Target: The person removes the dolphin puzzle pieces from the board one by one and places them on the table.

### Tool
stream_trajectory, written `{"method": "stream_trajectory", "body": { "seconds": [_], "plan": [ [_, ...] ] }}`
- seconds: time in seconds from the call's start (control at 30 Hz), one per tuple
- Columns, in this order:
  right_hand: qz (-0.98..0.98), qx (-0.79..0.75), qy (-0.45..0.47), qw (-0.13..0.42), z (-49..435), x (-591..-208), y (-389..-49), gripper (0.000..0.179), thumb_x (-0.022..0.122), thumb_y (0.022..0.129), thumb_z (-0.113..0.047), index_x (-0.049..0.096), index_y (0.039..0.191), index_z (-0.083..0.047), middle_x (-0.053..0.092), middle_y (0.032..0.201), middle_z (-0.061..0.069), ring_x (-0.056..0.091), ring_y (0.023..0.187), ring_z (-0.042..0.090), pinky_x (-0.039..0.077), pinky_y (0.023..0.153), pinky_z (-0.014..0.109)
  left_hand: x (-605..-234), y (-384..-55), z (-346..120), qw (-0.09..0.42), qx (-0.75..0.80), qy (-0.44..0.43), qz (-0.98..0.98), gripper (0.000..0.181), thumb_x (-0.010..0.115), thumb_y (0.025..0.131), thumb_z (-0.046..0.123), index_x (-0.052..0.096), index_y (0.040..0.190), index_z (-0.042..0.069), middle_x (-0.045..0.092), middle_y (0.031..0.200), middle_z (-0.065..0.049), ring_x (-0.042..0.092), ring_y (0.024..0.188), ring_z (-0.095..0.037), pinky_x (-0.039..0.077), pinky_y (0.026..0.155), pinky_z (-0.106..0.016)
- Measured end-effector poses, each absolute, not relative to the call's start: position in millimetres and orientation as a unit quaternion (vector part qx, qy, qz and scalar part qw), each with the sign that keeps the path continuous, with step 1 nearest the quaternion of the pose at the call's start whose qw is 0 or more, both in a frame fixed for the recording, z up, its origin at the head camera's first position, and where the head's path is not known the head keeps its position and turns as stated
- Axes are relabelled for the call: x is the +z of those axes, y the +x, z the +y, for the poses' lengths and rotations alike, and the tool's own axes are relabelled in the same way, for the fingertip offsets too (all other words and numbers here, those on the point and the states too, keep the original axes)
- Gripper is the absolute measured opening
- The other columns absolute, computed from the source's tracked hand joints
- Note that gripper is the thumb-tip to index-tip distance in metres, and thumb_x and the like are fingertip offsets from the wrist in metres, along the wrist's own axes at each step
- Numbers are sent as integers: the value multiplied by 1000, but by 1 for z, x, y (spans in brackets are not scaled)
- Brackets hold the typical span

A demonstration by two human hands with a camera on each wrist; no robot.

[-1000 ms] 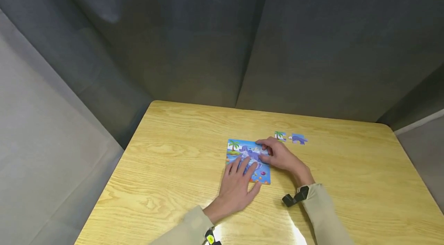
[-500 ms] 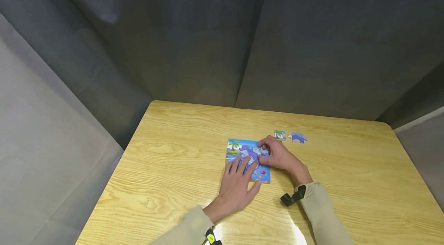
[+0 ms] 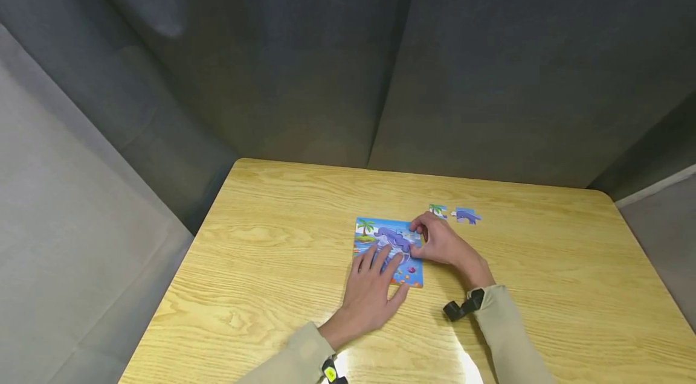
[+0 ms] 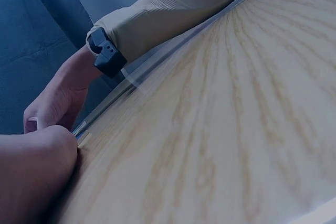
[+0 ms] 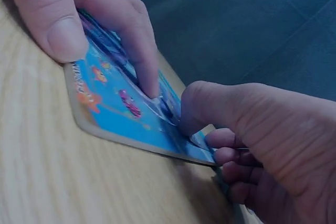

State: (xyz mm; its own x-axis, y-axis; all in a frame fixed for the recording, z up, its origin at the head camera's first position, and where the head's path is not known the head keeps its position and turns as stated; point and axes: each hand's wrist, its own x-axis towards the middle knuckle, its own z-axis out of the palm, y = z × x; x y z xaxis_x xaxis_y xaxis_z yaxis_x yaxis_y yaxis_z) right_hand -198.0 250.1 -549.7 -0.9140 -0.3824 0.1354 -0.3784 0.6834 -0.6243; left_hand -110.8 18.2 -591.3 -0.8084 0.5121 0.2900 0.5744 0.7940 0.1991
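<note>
A square jigsaw puzzle (image 3: 367, 238) with a dolphin, a palm tree and blue sea lies flat on the wooden table. My left hand (image 3: 371, 294) rests on its lower left part, fingers spread, thumb by the near edge. At its upper right edge, my right hand (image 3: 447, 244) pinches a puzzle piece (image 5: 197, 139) between thumb and fingers; most of that piece is hidden. In the right wrist view the thumb (image 5: 220, 106) sits right on the puzzle's edge, the other fingers curled beside it. The left wrist view shows little of the puzzle.
Behind my right hand lie two loose puzzle pieces, one with a palm tree (image 3: 437, 209) and one with a purple dolphin (image 3: 466, 216). The wooden table (image 3: 261, 239) ends at a dark grey curtain (image 3: 304, 70) at the back.
My right thumb and fingers have shifted a little to the right along the puzzle, showing more of the dolphin's back. My left hand has stayed in place.
</note>
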Motion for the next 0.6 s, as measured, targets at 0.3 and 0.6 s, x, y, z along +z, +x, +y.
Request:
{"method": "stream_trajectory", "body": {
  "seconds": [0.3, 0.6],
  "plan": [
    [918, -332, -218, 2, 256, -549, -201, 35, 85, 73, -14, 70, 102, -4, 59, 87, 6, 51, 74, 13, 46, 66, 28, -593, -112, 18, 109, -136, -289, -941, 61, 40, 106, 58, 44, 158, 27, 42, 161, -3, 33, 152, -32, 31, 117, -50],
    [920, -327, -217, -9, 257, -551, -201, 35, 87, 72, -15, 70, 101, -5, 60, 85, 5, 52, 72, 12, 47, 66, 27, -594, -112, 18, 102, -127, -288, -943, 63, 35, 106, 61, 41, 160, 29, 39, 163, -2, 31, 153, -31, 31, 118, -50]
  ]
}}
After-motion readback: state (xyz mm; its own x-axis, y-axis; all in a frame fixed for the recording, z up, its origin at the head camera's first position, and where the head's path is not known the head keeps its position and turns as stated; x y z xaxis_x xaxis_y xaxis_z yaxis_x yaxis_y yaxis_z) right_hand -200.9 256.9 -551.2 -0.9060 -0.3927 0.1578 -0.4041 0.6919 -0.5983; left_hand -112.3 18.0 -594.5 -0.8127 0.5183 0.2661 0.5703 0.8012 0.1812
